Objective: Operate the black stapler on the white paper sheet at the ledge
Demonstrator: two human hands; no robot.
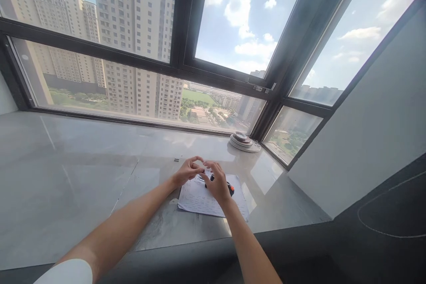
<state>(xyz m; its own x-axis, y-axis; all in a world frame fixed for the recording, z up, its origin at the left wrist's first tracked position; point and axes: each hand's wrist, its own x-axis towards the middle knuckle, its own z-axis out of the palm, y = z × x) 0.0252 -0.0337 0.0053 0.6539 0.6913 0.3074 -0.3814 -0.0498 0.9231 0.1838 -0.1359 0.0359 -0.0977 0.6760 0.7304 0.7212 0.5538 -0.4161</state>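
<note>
Holding the left hand [187,171] and the right hand [218,184] together over the far half of the printed sheet [199,202], fingertips meeting just above the paper. Working this close is probably for fine two-handed handling of something small.

Narrowing the left grip to a thumb-and-forefinger pinch, tips pointing toward the right fingers. Not showing whether anything is sitting between the pads: cannot tell.

Arching the right grip over a black-and-orange tool [230,188] on the sheet, covering most of its dark body. Exposing only the orange end, toward the sheet's right edge beside the wrist. Cannot tell whether clamping the tool or merely hovering over it.

Using the printed sheet as a work mat, judging by placement: lying flat on the grey stone counter [83,177] near its front edge. Probably giving a pale, even background for small parts and protecting the polished surface.

Positioning two small dark pieces [176,159] just beyond the sheet's far left corner, apart from both hands yet near them.

Parking a stack of round discs [244,141] well beyond the sheet's far right corner, against the window frame [266,120], likely clearing the working zone.

Reaching in with both forearms from the sheet's near side, converging over its middle.
</note>
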